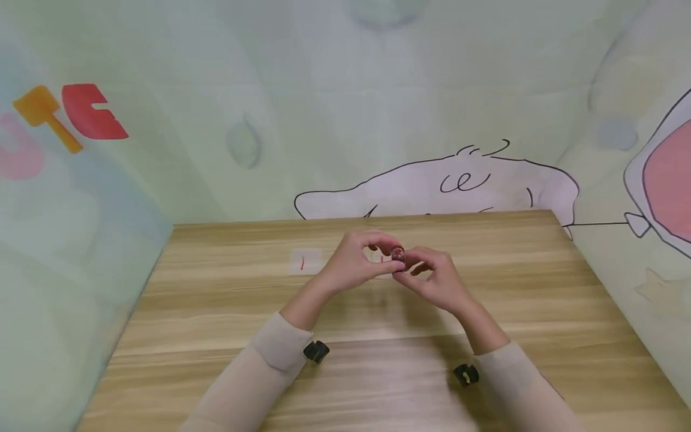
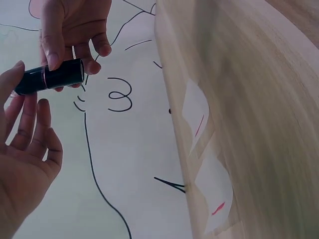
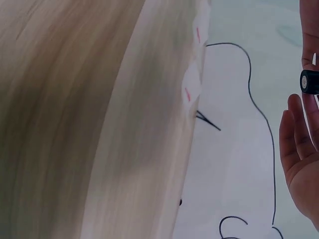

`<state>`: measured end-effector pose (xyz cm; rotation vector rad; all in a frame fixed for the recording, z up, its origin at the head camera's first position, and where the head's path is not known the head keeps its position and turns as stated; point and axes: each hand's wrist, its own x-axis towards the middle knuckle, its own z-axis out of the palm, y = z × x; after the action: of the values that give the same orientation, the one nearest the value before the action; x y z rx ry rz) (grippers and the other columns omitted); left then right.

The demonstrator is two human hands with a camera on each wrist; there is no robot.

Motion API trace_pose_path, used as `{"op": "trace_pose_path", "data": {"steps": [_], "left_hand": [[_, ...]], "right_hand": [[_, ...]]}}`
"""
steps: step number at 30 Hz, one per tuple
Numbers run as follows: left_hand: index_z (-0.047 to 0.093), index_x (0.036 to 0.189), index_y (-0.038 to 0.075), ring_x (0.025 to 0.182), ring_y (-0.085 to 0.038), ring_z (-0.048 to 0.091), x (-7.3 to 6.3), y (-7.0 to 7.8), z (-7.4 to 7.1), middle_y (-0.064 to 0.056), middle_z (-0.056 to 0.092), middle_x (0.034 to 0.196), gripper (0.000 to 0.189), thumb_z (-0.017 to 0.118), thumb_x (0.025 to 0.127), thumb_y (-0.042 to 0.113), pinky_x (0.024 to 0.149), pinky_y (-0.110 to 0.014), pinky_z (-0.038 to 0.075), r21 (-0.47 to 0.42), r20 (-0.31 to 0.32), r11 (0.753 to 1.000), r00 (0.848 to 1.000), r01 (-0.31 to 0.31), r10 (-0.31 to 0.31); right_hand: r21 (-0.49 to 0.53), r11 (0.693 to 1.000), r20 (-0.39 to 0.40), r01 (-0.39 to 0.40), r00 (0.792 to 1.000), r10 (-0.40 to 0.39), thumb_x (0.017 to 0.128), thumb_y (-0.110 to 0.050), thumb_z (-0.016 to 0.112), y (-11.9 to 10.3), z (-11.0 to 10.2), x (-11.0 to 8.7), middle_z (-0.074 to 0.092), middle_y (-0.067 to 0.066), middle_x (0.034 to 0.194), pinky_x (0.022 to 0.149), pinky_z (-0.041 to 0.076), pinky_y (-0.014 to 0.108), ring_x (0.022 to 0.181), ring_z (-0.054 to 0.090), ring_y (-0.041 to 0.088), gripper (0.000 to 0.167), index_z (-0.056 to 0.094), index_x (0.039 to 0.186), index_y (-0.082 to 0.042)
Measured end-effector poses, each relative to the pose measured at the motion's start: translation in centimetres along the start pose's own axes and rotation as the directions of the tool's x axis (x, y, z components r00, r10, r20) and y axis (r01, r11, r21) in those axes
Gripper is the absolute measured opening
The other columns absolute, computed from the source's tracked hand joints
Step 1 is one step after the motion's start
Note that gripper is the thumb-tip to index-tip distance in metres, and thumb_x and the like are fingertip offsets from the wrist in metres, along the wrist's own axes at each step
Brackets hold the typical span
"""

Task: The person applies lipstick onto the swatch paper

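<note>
A dark, capped lipstick tube (image 2: 65, 74) is held above the table between both hands, with a thin band around its middle. My left hand (image 1: 353, 261) pinches one end between thumb and fingers. At the other end, my right hand (image 1: 436, 279) grips the tube, its thumb lying along the dark side in the left wrist view. A reddish patterned end of the tube shows in the head view. Beneath and beside the hands lie two pale paper pieces, the left paper (image 1: 314, 262) and the right paper (image 2: 197, 112), each bearing a red stroke.
The wood-grain table (image 1: 356, 372) reaches back to a pale printed wall cloth (image 1: 324, 120) with a line-drawn animal. Dark clips (image 1: 316, 351) sit near both sleeve cuffs.
</note>
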<state>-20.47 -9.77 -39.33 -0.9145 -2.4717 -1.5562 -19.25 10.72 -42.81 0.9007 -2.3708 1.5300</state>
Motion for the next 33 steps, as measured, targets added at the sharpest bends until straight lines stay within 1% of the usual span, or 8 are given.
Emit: {"op": "trace_pose_path", "data": {"steps": [6,10,16,19,21,23,28,33], "left_hand": [[0.077,0.104,0.012,0.088,-0.018,0.067,1.4,-1.1,1.4,0.008,0.072,0.091,0.025,0.086,0.083,0.02,0.082,-0.03,0.049,0.029,0.032,1.0,0.999,0.009,-0.01],[0.077,0.105,0.012,0.088,-0.016,0.066,2.1,-1.6,2.2,0.008,0.072,0.091,0.024,0.085,0.083,0.02,0.083,-0.033,0.05,0.043,0.055,0.999,0.998,0.02,-0.022],[0.076,0.107,0.011,0.087,-0.01,0.064,3.1,-2.1,3.2,0.006,0.073,0.094,0.024,0.084,0.085,0.018,0.088,-0.044,0.053,0.045,0.096,0.999,0.995,0.03,-0.034],[0.076,0.108,0.011,0.088,-0.009,0.063,3.5,-2.4,3.7,0.006,0.073,0.095,0.025,0.084,0.086,0.019,0.088,-0.039,0.053,0.069,0.109,0.997,0.993,0.037,-0.044],[0.076,0.108,0.011,0.088,-0.01,0.063,3.8,-2.5,3.9,0.006,0.072,0.096,0.025,0.083,0.086,0.02,0.087,-0.036,0.053,0.087,0.114,0.995,0.992,0.038,-0.048],[0.076,0.107,0.011,0.089,-0.011,0.064,4.1,-2.9,4.2,0.006,0.072,0.096,0.024,0.083,0.086,0.021,0.087,-0.036,0.053,0.097,0.12,0.994,0.991,0.045,-0.057],[0.077,0.105,0.009,0.089,-0.014,0.064,4.6,-3.5,4.9,0.003,0.073,0.096,0.021,0.083,0.086,0.017,0.085,-0.046,0.054,0.094,0.129,0.992,0.987,0.079,-0.091],[0.077,0.103,0.009,0.088,-0.013,0.064,4.8,-4.0,5.4,0.002,0.072,0.095,0.019,0.083,0.086,0.014,0.081,-0.038,0.055,0.133,0.14,0.985,0.982,0.108,-0.126]], "right_hand": [[-0.051,0.997,0.006,-0.059,0.998,0.059,0.081,0.002,0.083,2.7,-1.0,-0.4,0.075,0.009,0.094,0.068,0.06,0.037,0.082,0.07,0.023,0.021,0.076,0.1,-0.003],[-0.051,0.995,0.007,-0.085,0.996,0.085,0.081,0.004,0.082,3.5,-1.5,-0.4,0.075,0.012,0.095,0.069,0.06,0.037,0.081,0.07,0.026,0.021,0.075,0.1,0.0],[-0.063,0.992,0.013,-0.108,0.994,0.109,0.081,0.01,0.078,1.9,-2.5,-0.2,0.073,0.019,0.092,0.069,0.061,0.042,0.08,0.07,0.034,0.017,0.073,0.097,0.008],[-0.074,0.991,0.026,-0.11,0.993,0.112,0.082,0.01,0.078,1.1,-3.0,-0.1,0.073,0.02,0.093,0.07,0.061,0.042,0.081,0.07,0.034,0.016,0.072,0.097,0.008],[-0.079,0.99,0.032,-0.115,0.993,0.118,0.082,0.01,0.077,1.3,-3.2,-0.1,0.073,0.021,0.093,0.07,0.061,0.043,0.081,0.07,0.035,0.016,0.072,0.097,0.009],[-0.079,0.99,0.036,-0.119,0.992,0.122,0.083,0.007,0.078,2.9,-3.3,-0.2,0.074,0.019,0.095,0.07,0.061,0.041,0.081,0.071,0.033,0.017,0.073,0.099,0.007],[-0.072,0.985,0.062,-0.158,0.985,0.163,0.084,-0.001,0.081,6.9,-3.2,-0.4,0.075,0.014,0.099,0.072,0.06,0.034,0.083,0.072,0.026,0.02,0.075,0.103,0.001],[-0.086,0.978,0.103,-0.192,0.974,0.201,0.085,-0.003,0.08,7.9,-3.2,-0.3,0.075,0.013,0.1,0.074,0.06,0.032,0.083,0.072,0.025,0.02,0.075,0.104,0.001]]}}
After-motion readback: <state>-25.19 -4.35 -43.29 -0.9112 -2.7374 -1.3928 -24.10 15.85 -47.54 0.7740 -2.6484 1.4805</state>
